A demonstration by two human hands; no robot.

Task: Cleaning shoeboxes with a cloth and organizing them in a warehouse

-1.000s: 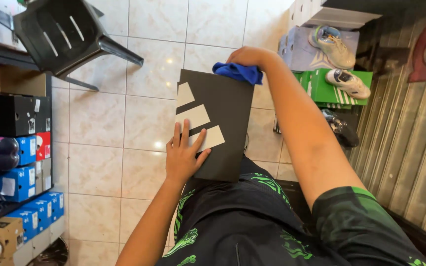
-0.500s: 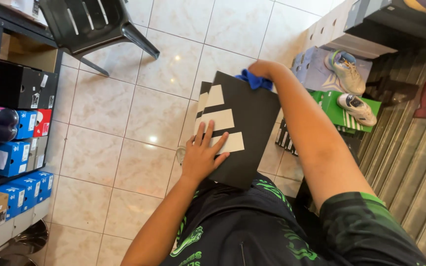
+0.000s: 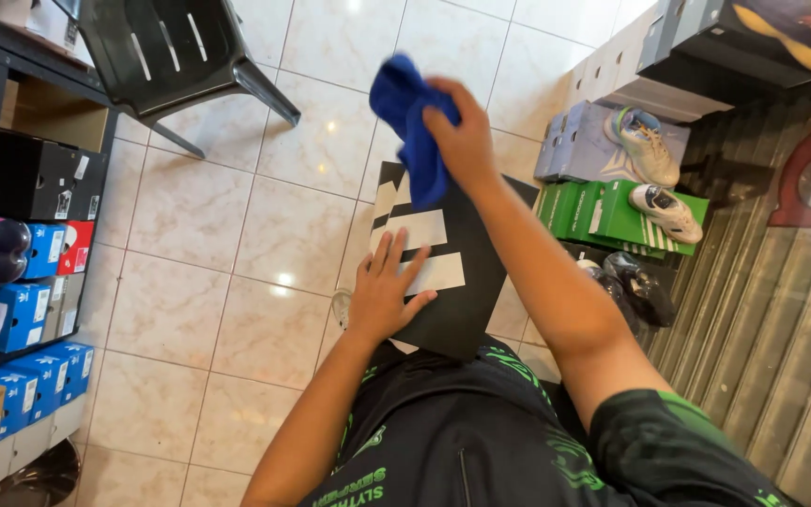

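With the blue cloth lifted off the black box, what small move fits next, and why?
Probably lower the right hand so the blue cloth meets the black box lid again: the cloth hangs above it, while the left hand lies flat on the lid.

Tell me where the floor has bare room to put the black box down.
Bare tiles lie between the shelf of boxes and the black shoe box, below the black chair. The right side is crowded: green boxes, sneakers, stacked boxes along the shutter.
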